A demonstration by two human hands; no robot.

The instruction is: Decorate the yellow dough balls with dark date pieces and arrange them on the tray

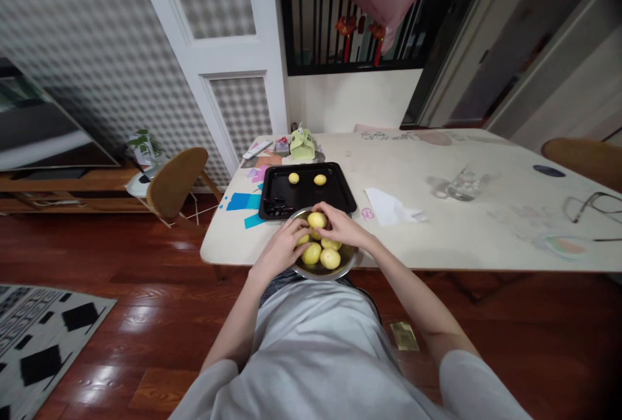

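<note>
Grey shirt cloth fills the bottom of the view, and two bare forearms run forward from it to a metal bowl (348, 262) that sits at the table's near edge, partly overhanging it. The right hand (343, 225) is cupped over the top ball (317, 220), its fingers curled down and closed on the ball. The left hand (282, 248) lies on the bowl's rim with fingers pressed together and their tips against the same ball; whether it grips cannot be told. Under both hands more yellow balls (330, 258) lie heaped in the bowl.

Just beyond the fingertips, touching the bowl's far rim, is a black baking tray (337, 198) with two small yellow balls (293, 178) (319, 179) set apart near its far side. Left of the left hand, blue paper pieces (243, 201) lie at the table's rounded corner. Right of the right hand is a white sheet of paper (389, 206), then farther out a clear glass (464, 185) and a pair of spectacles (590, 206). Past the tray stands a small green box (302, 144).

The cream table (486, 238) is bare for a broad stretch to the right of the right hand. Dark wooden floor (146, 316) lies open to the left, with a wooden chair (175, 180) near that corner, a patterned rug (39, 336) nearer, and a television (39, 128) against the quilted wall.
</note>
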